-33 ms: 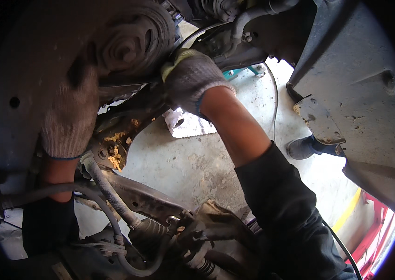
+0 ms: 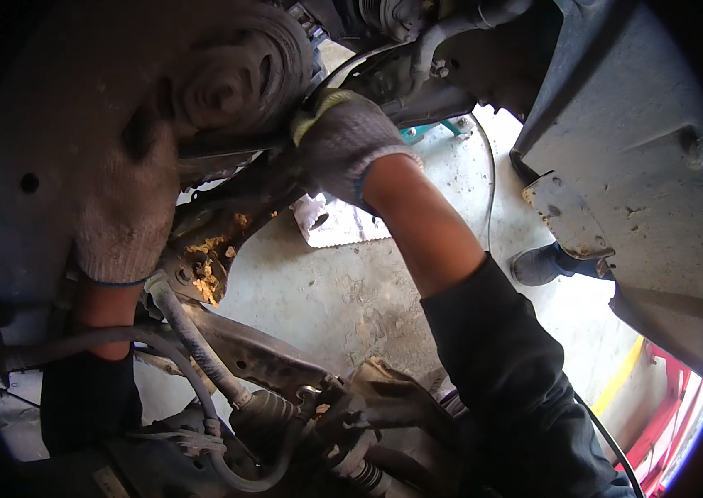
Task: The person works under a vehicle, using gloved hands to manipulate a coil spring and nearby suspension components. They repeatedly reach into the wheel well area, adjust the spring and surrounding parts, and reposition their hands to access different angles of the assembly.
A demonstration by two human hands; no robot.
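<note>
Concrete floor underneath: pale, matte, stained with dirt in the middle. To the right, a broad grey panel, curved and scuffed, its lower left corner crusted with grit. To the left, a smooth, dim sheet with one round hole.

Far side, left of centre: a round wheel, dark and dusty, ringed in steps about a blunt hub; both hands are at it. Left hand, in a coarse knit glove with a ribbed cuff, reaches up along its left side; fingertips lost in shadow, so cannot tell whether they grip. Right hand, in a grey knit glove with yellow patches, sits by the wheel's right edge, fingers curled inward; what they close on, if anything, is hidden.

Near side: a long metal beam, brown and dull, slants under a rough rod ending in a pleated rubber boot. A bent rubber hose crosses before the left wrist.

Far right of the floor, a red metal frame beside a yellow stripe. A dark shoe stands left of the grey panel (wearer mostly out of sight). Smallest: crumbly orange-yellow flakes on rusty metal between the hands.
</note>
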